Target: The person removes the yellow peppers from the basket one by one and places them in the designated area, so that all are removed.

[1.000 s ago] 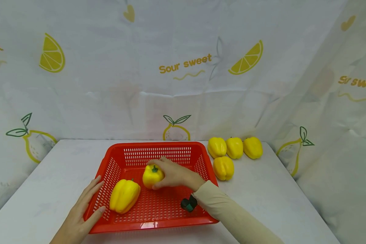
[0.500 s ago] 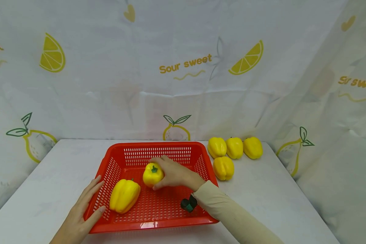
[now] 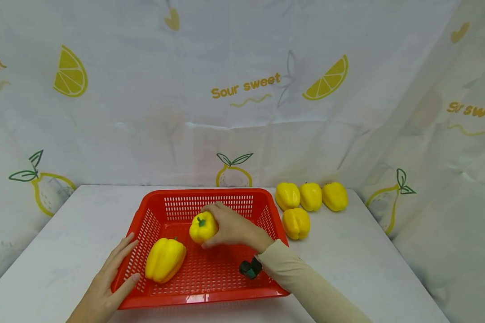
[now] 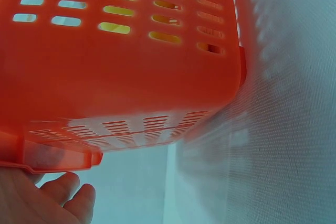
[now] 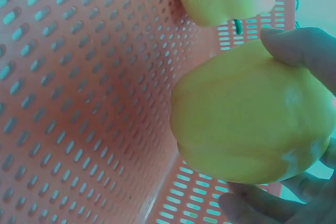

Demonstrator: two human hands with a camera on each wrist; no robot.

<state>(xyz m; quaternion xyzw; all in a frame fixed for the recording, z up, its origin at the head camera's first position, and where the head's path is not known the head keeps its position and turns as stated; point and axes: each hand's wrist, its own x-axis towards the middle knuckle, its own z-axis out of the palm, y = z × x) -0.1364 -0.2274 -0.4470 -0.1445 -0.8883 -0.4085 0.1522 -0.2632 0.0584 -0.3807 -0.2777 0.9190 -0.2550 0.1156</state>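
Note:
In the head view my right hand point(image 3: 230, 226) grips a yellow bell pepper point(image 3: 202, 228) by its sides, its green stem facing me, inside the red basket point(image 3: 222, 298). The right wrist view shows the thumb on one side of this pepper point(image 5: 247, 119) and the fingers round the other, with the slotted basket floor point(image 5: 94, 103) beyond. Another yellow bell pepper point(image 3: 165, 260) lies on the basket floor to the left. My left hand point(image 3: 107, 282) rests at the basket's left rim with fingers extended; its fingertips show beside the rim in the left wrist view.
Several yellow bell peppers point(image 3: 296, 223) sit in a cluster on the white table point(image 3: 355, 264), right of the basket. A printed white cloth point(image 3: 242, 58) hangs behind the table. A small black device point(image 3: 250, 268) is at my right wrist.
My right hand has raised the held bell pepper slightly, away from me, and its stem has tilted to the left. The left hand, the basket and the other bell peppers have stayed put.

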